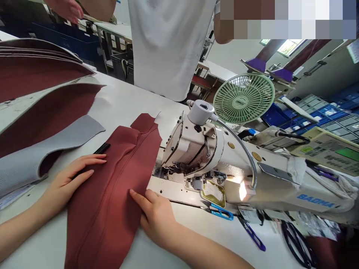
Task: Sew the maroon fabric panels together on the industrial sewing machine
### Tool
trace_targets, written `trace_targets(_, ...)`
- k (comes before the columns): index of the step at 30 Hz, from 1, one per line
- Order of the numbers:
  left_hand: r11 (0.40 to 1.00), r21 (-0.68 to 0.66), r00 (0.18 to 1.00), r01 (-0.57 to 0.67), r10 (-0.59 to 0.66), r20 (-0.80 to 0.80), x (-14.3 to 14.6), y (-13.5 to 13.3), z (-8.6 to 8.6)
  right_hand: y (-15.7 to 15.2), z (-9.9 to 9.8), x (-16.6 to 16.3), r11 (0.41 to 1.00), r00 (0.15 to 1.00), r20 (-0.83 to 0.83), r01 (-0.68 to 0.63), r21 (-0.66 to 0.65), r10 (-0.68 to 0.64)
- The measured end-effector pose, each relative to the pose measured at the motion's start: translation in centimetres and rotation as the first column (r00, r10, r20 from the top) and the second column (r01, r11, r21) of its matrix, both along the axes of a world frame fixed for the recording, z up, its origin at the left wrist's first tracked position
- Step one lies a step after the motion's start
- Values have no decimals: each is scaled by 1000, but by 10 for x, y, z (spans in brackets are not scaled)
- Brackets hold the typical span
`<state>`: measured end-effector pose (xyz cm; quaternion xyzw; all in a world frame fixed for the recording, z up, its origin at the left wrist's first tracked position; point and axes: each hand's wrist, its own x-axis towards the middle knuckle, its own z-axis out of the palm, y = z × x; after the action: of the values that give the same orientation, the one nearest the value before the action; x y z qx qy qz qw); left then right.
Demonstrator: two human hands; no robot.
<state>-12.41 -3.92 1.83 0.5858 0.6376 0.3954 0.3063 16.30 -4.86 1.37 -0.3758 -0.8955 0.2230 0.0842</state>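
Observation:
A maroon stitched panel (pixel 117 194), leather-like with a lengthwise seam, lies on the white table in front of the sewing machine (pixel 196 149). Its upper right edge is beside the needle area. My left hand (pixel 74 173) rests on the panel's left edge, fingers stretched out. A slim black object (pixel 102 148) lies just past those fingers; its kind is unclear. On the right edge, my right hand (pixel 158 213) holds the panel, index finger extended on top and the other fingers curled. My right thumb is partly hidden.
Maroon panels with grey backing (pixel 73 134) lie at left, beside a stack (pixel 42 71). Blue thread snips (pixel 223 212), purple snips (pixel 254 235) and black-handled scissors (pixel 298 243) lie right. A green fan (pixel 244 99) stands behind the machine. A person in a white shirt (pixel 168 48) stands opposite.

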Motion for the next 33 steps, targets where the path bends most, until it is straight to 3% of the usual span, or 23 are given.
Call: trace_targets(33,997,12,997,71,-70,-37,-6,-2,-7,0,0,0,1000,1000,-3,-7,16,7)
